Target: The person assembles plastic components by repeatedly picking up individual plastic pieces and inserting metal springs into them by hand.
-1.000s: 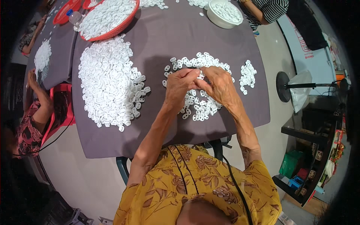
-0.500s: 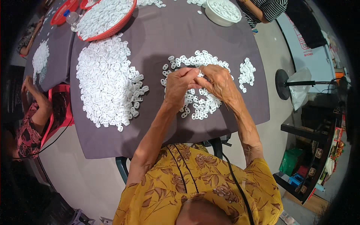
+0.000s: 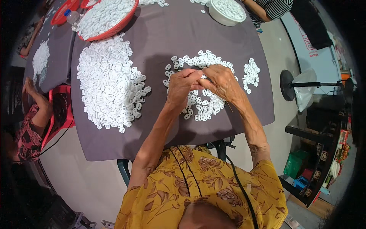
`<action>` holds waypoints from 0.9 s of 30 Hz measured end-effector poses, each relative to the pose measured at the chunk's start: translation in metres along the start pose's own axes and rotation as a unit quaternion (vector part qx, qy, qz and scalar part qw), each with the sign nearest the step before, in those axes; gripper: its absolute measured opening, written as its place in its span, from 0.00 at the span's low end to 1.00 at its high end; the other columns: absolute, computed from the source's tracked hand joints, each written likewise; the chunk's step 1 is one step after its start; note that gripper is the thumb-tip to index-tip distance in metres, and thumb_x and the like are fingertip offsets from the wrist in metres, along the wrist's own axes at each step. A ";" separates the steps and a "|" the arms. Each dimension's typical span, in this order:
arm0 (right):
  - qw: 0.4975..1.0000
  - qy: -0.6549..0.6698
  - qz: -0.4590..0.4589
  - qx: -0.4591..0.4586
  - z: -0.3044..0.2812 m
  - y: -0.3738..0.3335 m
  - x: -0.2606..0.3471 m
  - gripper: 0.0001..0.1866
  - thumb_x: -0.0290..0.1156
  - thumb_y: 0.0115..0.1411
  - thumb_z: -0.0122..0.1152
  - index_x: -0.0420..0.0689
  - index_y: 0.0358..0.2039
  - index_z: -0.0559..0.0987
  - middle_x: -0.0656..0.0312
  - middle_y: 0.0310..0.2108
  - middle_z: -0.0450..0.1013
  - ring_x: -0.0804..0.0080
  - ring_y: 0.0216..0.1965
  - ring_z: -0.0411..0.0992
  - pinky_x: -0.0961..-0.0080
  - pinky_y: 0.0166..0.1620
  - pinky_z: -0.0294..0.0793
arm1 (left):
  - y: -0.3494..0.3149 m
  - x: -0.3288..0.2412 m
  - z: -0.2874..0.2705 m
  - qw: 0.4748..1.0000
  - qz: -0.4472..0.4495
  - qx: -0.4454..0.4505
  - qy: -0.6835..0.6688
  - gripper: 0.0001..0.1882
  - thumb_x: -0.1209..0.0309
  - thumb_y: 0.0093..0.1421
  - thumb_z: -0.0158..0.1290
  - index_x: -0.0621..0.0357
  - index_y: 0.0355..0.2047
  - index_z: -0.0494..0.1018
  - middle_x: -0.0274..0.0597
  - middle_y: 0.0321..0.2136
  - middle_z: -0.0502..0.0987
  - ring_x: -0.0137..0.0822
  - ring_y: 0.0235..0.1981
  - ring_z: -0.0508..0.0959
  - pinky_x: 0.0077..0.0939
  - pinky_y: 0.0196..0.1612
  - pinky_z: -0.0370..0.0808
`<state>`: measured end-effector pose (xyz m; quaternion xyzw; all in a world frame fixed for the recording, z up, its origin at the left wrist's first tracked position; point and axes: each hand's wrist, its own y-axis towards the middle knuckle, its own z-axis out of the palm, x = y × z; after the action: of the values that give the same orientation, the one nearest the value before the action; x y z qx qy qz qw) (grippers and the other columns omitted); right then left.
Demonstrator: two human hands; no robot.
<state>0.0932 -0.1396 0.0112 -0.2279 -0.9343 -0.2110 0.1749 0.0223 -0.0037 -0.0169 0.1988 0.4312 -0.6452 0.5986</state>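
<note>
My left hand (image 3: 184,84) and my right hand (image 3: 221,81) meet over the table, fingertips pinched together. A small white two-holed plastic piece (image 3: 204,76) shows between them, mostly covered by fingers, and both hands seem to grip it. Beneath and around them lies a loose ring of similar white pieces (image 3: 206,110). From under my right wrist pokes a thin brownish sliver (image 3: 229,107), and I cannot tell what it belongs to. Left of my hands spreads a large heap of white pieces (image 3: 106,84), and a small pile (image 3: 251,72) lies to the right.
On the grey tablecloth (image 3: 167,34) stand a red basket (image 3: 114,32) and a white bowl (image 3: 227,19), both full of white pieces. A clear bottle (image 3: 72,17) is beside the basket. Other people sit at the left and at the far right. A black stand (image 3: 288,85) is right of the table.
My right wrist and forearm have shifted slightly to the right, and more of the thin sliver shows. The fingertips stay together in almost the same place.
</note>
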 end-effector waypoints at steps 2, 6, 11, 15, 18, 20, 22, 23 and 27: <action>1.000 0.006 -0.006 -0.001 0.000 0.000 -0.002 0.13 0.32 0.46 0.61 0.37 0.20 0.69 0.58 0.15 0.61 0.62 0.18 0.63 0.68 0.24 0.63 | 0.000 0.000 0.000 1.000 -0.001 0.000 0.001 0.10 0.70 0.55 0.50 0.66 0.27 0.74 0.39 0.22 0.74 0.27 0.24 0.75 0.18 0.30 0.74; 1.000 0.009 -0.024 -0.008 -0.001 0.002 -0.003 0.14 0.31 0.46 0.60 0.38 0.14 0.67 0.57 0.13 0.63 0.61 0.17 0.65 0.67 0.23 0.64 | 0.000 0.001 -0.001 1.000 0.010 0.013 0.009 0.10 0.69 0.55 0.50 0.67 0.28 0.74 0.39 0.23 0.74 0.27 0.24 0.75 0.19 0.30 0.74; 0.999 0.011 -0.048 -0.014 0.001 0.003 -0.006 0.13 0.30 0.45 0.60 0.38 0.13 0.67 0.57 0.12 0.63 0.61 0.17 0.65 0.68 0.23 0.65 | 0.002 0.006 -0.004 1.000 0.012 0.014 0.008 0.11 0.69 0.55 0.50 0.67 0.28 0.74 0.40 0.23 0.74 0.27 0.24 0.75 0.19 0.30 0.75; 0.998 0.011 -0.069 -0.009 0.002 0.002 -0.011 0.13 0.30 0.46 0.60 0.39 0.14 0.68 0.57 0.12 0.64 0.61 0.16 0.66 0.67 0.23 0.66 | 0.003 0.007 -0.004 1.000 0.008 0.024 0.010 0.10 0.71 0.55 0.49 0.68 0.30 0.73 0.39 0.25 0.74 0.27 0.25 0.75 0.18 0.31 0.74; 0.999 0.003 -0.046 0.000 0.001 0.001 -0.010 0.12 0.32 0.46 0.61 0.38 0.17 0.71 0.57 0.13 0.66 0.60 0.18 0.67 0.67 0.23 0.66 | 0.001 0.003 -0.003 1.000 0.001 0.018 0.008 0.10 0.71 0.55 0.49 0.68 0.30 0.73 0.40 0.25 0.74 0.27 0.25 0.75 0.18 0.31 0.75; 0.999 0.033 -0.017 -0.002 -0.001 0.001 -0.008 0.11 0.33 0.46 0.62 0.38 0.19 0.73 0.56 0.15 0.67 0.61 0.18 0.68 0.68 0.23 0.66 | 0.002 0.002 -0.004 1.000 -0.004 0.013 0.005 0.10 0.71 0.55 0.50 0.68 0.31 0.73 0.40 0.25 0.74 0.28 0.25 0.75 0.18 0.31 0.75; 0.998 0.063 0.012 -0.004 -0.003 -0.001 -0.004 0.12 0.34 0.46 0.62 0.37 0.22 0.74 0.56 0.16 0.68 0.62 0.19 0.68 0.69 0.24 0.67 | 0.003 0.005 -0.009 1.000 0.001 0.000 0.010 0.11 0.71 0.55 0.50 0.69 0.32 0.72 0.42 0.26 0.75 0.29 0.25 0.76 0.19 0.31 0.75; 0.994 0.088 0.064 0.012 -0.006 -0.002 -0.003 0.13 0.34 0.46 0.62 0.36 0.24 0.75 0.56 0.18 0.69 0.63 0.20 0.69 0.70 0.25 0.67 | 0.003 0.003 -0.013 1.000 0.002 -0.003 0.009 0.11 0.71 0.55 0.50 0.69 0.32 0.72 0.42 0.26 0.75 0.29 0.25 0.76 0.19 0.31 0.75; 0.972 0.139 0.189 -0.019 -0.001 -0.016 -0.020 0.12 0.32 0.47 0.62 0.37 0.29 0.76 0.59 0.22 0.72 0.73 0.22 0.68 0.77 0.26 0.67 | -0.003 -0.022 -0.041 0.987 0.114 -0.094 0.061 0.09 0.71 0.55 0.51 0.65 0.32 0.74 0.39 0.23 0.76 0.27 0.23 0.75 0.19 0.27 0.73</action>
<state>0.1019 -0.1603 -0.0013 -0.3720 -0.8369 -0.2209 0.3352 0.0135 0.0418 -0.0215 0.2285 0.4996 -0.5163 0.6570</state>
